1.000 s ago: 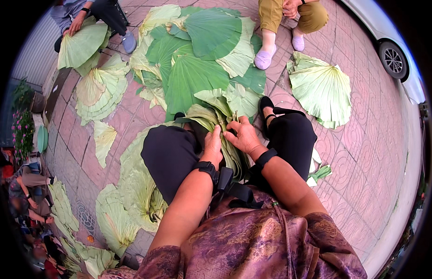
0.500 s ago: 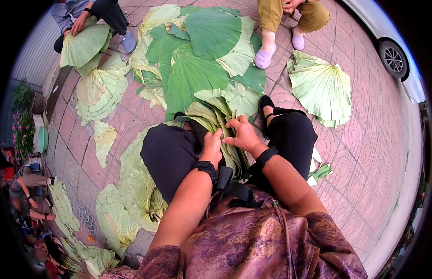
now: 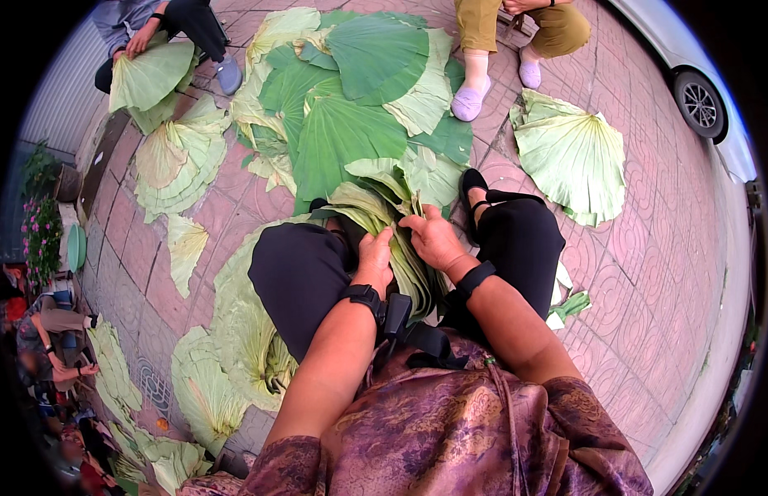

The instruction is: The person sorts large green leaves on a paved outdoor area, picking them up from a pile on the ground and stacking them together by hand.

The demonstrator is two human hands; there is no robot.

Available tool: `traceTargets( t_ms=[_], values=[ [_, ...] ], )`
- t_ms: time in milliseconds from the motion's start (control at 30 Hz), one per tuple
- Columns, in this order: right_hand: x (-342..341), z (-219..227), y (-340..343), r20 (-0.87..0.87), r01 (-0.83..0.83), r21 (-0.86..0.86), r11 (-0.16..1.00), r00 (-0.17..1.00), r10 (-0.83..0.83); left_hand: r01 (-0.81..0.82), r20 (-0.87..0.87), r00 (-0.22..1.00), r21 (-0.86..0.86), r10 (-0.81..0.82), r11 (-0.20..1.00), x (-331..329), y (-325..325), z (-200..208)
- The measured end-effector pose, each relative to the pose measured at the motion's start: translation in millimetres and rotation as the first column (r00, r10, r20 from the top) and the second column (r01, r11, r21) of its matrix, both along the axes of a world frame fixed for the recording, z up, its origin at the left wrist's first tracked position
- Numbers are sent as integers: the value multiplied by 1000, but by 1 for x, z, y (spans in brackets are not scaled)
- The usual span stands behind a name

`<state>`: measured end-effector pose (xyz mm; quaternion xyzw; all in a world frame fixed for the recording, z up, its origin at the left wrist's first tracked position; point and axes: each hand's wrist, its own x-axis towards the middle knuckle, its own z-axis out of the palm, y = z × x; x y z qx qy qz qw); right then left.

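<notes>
Between my knees stands a folded bundle of large, pale green lotus leaves, its layers pressed together and fanning out at the top. My left hand is closed on the bundle's left side. On the other side, my right hand grips its right-hand leaves, thumb toward the middle. A narrow gap separates the two hands, with leaf edges showing in it. My fingertips are partly hidden among the folds. Just beyond the bundle, a big pile of green lotus leaves lies spread on the paving.
Leaf stacks lie at the left, beside my left leg and at the right. Two people sit across from me; the left one's hand holds a leaf stack. A parked car stands far right.
My right hand has shifted slightly right, away from my left hand, widening the gap between them. The far-left person's leaf stack has moved a little.
</notes>
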<state>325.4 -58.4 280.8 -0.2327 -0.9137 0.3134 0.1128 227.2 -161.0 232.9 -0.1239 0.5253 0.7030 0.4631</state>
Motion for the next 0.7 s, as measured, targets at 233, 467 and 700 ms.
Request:
traceTargets(
  t_ms=[233, 467, 700],
  values=[
    [2, 6, -2, 19, -25, -97, 995, 999, 27, -3, 0, 1000, -10, 3, 1000, 1, 0, 5],
    [-1, 2, -5, 38, -3, -85, 996, 999, 6, 0, 4, 1000, 3, 0, 1000, 0, -1, 1],
    [0, -10, -5, 3, 6, 72, 997, 1000, -6, 2, 1, 1000, 17, -2, 1000, -3, -2, -6]
  ],
)
